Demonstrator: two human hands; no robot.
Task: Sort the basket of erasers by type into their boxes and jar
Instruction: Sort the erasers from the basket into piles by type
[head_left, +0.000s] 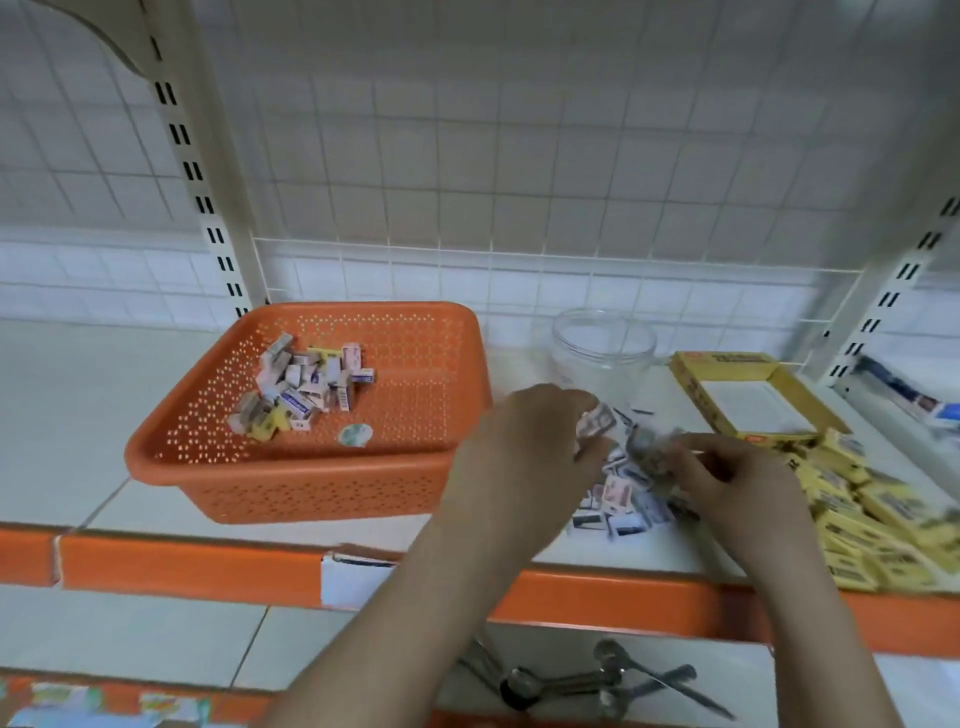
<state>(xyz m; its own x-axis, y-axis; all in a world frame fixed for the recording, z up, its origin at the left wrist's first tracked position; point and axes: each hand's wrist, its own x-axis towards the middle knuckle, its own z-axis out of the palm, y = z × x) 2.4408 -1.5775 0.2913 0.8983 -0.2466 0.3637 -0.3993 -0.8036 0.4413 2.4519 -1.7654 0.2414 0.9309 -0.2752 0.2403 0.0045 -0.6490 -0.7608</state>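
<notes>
An orange perforated basket (415, 467) sits on the white shelf, holding a pile of small wrapped erasers (304, 387). To its right stands a clear plastic jar (605, 345). In front of the jar lies a heap of white and pink erasers (621, 499). My left hand (524, 441) grips a few pinkish erasers (595, 423) above that heap. My right hand (737, 480) pinches a blurred greyish eraser (644, 447) close beside them. A yellow box (685, 371) lies open at the right, with yellow boxed erasers (862, 525) piled in front of it.
The shelf has an orange front edge (182, 566) and a wire grid back (467, 260). Slotted uprights (208, 208) rise at left and right. Metal spoons (597, 680) lie on the lower shelf. A blue and white packet (919, 400) sits at far right.
</notes>
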